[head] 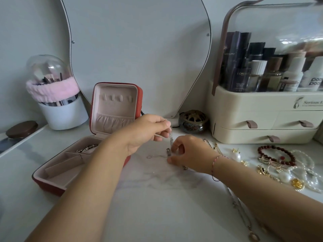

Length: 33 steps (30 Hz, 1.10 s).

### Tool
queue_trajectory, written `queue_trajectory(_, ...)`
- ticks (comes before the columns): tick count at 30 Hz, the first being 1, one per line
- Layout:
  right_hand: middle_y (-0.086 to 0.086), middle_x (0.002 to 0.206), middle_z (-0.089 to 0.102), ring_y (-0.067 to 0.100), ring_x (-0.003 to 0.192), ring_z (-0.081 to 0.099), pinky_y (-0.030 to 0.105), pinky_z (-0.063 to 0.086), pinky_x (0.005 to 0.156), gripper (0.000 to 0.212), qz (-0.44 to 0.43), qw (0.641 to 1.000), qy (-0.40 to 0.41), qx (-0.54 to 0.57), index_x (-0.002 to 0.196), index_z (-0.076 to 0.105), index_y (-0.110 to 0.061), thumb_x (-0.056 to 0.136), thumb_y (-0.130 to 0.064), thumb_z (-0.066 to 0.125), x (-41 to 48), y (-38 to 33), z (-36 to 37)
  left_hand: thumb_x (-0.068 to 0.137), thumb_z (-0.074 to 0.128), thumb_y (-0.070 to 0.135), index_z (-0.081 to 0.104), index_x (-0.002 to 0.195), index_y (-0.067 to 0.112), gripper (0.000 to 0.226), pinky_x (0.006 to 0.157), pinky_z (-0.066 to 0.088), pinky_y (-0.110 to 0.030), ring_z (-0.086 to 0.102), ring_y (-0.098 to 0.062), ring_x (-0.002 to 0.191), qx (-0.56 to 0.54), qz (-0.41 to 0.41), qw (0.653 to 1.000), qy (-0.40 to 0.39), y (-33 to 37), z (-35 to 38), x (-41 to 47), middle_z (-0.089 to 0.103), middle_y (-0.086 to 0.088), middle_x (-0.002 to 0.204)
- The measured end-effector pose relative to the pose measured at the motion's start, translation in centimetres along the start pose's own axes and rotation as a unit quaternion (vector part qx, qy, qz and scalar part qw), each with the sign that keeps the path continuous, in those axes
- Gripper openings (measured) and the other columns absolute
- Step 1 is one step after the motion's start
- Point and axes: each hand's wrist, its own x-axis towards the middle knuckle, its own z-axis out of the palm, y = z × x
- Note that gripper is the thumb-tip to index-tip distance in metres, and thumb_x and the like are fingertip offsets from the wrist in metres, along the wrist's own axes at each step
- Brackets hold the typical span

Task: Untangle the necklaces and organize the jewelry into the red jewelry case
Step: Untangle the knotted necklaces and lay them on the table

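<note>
The red jewelry case [52, 186] lies open at the left, its lid upright, with a chain [87, 147] in a rear compartment. My left hand [146, 131] pinches the top of a thin silver necklace [170, 137] and lifts it above the marble top. My right hand [189, 152] pinches the same necklace lower down, near its small pendant [168, 151]; part of the chain trails left on the surface. A pile of jewelry lies at the right: a dark red bead bracelet [276, 154], pearl strands [307, 173] and gold pieces [297, 183]. A long chain [243, 212] runs under my right forearm.
A cream cosmetics organizer [262, 117] with bottles stands at the back right. A small brass pot [193, 121] sits beside it. A mirror [139, 49] leans on the wall. A brush holder with a pink band [57, 102] is at the back left.
</note>
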Motion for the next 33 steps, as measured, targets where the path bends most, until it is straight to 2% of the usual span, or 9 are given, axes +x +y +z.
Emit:
queue_trajectory(4, -0.013, 0.069, 0.054, 0.008, 0.066, 0.051, 0.012, 0.035, 0.052, 0.003, -0.022, 0.999, 0.023, 0.044, 0.084, 0.066, -0.024, 0.083, -0.026, 0.067, 0.4, 0.5, 0.4, 0.101, 0.044, 0.013, 0.056, 0.084, 0.01, 0.021, 0.078, 0.049, -0.03, 0.063, -0.014, 0.071, -0.114, -0.01, 0.993, 0.009, 0.2, -0.2, 0.0, 0.066, -0.004, 0.08)
queue_trajectory(8, -0.01, 0.068, 0.062, 0.004, 0.061, 0.054, 0.007, 0.039, 0.054, 0.011, -0.003, 0.988, 0.032, 0.15, 0.074, 0.067, -0.022, 0.085, -0.022, 0.066, 0.3, 1.3, 0.2, 0.102, 0.042, 0.012, 0.05, 0.085, 0.01, 0.019, 0.071, 0.051, -0.031, 0.06, -0.014, 0.057, -0.15, -0.015, 0.987, 0.049, 0.4, -0.2, -0.1, 0.064, -0.006, 0.073)
queue_trajectory(13, 0.007, 0.076, 0.065, 0.015, 0.064, 0.062, 0.028, 0.053, 0.076, 0.029, 0.003, 0.867, 0.028, 0.497, 0.078, 0.061, -0.005, 0.099, -0.013, 0.043, -0.4, 1.7, -2.3, 0.102, 0.042, 0.013, 0.05, 0.087, 0.012, 0.017, 0.048, 0.043, -0.02, 0.042, -0.012, 0.05, -0.093, -0.027, 0.989, 0.114, 0.4, -0.2, 0.1, 0.057, -0.004, 0.074)
queue_trajectory(16, 0.008, 0.072, 0.057, 0.012, 0.054, 0.051, 0.024, 0.051, 0.059, 0.034, -0.014, 0.81, 0.047, 0.585, 0.074, 0.057, -0.007, 0.101, -0.014, 0.038, -0.2, 2.0, -3.2, 0.101, 0.045, 0.015, 0.051, 0.086, 0.013, 0.016, 0.044, 0.029, -0.017, 0.035, -0.008, 0.048, -0.038, -0.024, 0.992, 0.114, 0.1, -0.3, 0.3, 0.055, -0.001, 0.073)
queue_trajectory(19, 0.004, 0.067, 0.046, 0.009, 0.051, 0.033, 0.017, 0.03, 0.047, 0.033, -0.025, 0.811, 0.06, 0.582, 0.072, 0.058, -0.008, 0.099, -0.014, 0.04, -0.1, 2.4, -3.5, 0.096, 0.056, 0.024, 0.058, 0.09, 0.015, 0.011, 0.044, 0.025, -0.017, 0.03, -0.006, 0.047, -0.005, -0.027, 0.996, 0.091, 0.1, -0.2, 0.1, 0.047, 0.007, 0.062)
queue_trajectory(23, -0.001, 0.06, 0.038, 0.011, 0.053, 0.021, 0.021, 0.016, 0.049, 0.027, -0.022, 0.83, 0.073, 0.552, 0.072, 0.061, -0.011, 0.096, -0.017, 0.049, -0.1, 2.7, -3.7, 0.085, 0.069, 0.033, 0.071, 0.102, 0.023, 0.02, 0.048, 0.033, -0.014, 0.044, 0.003, 0.043, 0.068, -0.025, 0.996, 0.048, 0.4, 0.5, -0.4, 0.051, 0.02, 0.053)
queue_trajectory(25, -0.003, 0.057, 0.034, 0.01, 0.052, 0.02, 0.023, 0.014, 0.05, 0.025, -0.025, 0.839, 0.079, 0.538, 0.072, 0.063, -0.013, 0.094, -0.02, 0.052, -0.3, 2.6, -3.7, 0.083, 0.072, 0.03, 0.073, 0.102, 0.02, 0.022, 0.042, 0.03, -0.004, 0.045, 0.011, 0.04, 0.079, -0.017, 0.996, 0.036, 0.6, 1.1, -0.5, 0.054, 0.023, 0.05)
queue_trajectory(30, -0.006, 0.055, 0.031, 0.008, 0.05, 0.023, 0.017, 0.019, 0.046, 0.026, -0.047, 0.848, 0.073, 0.524, 0.071, 0.065, -0.016, 0.093, -0.024, 0.054, -0.5, 2.6, -3.7, 0.085, 0.069, 0.029, 0.073, 0.101, 0.017, 0.021, 0.04, 0.029, -0.001, 0.042, 0.012, 0.036, 0.088, -0.003, 0.996, 0.018, 0.8, 2.1, -0.4, 0.044, 0.04, 0.052)
queue_trajectory(33, -0.005, 0.056, 0.032, 0.009, 0.05, 0.024, 0.015, 0.023, 0.045, 0.025, -0.06, 0.852, 0.063, 0.517, 0.073, 0.065, -0.015, 0.094, -0.024, 0.054, -0.5, 2.5, -3.6, 0.087, 0.068, 0.03, 0.075, 0.093, 0.021, 0.013, 0.048, 0.032, -0.005, 0.048, 0.009, 0.047, 0.089, -0.006, 0.996, 0.017, 0.5, 2.3, -0.3, 0.052, 0.031, 0.045)
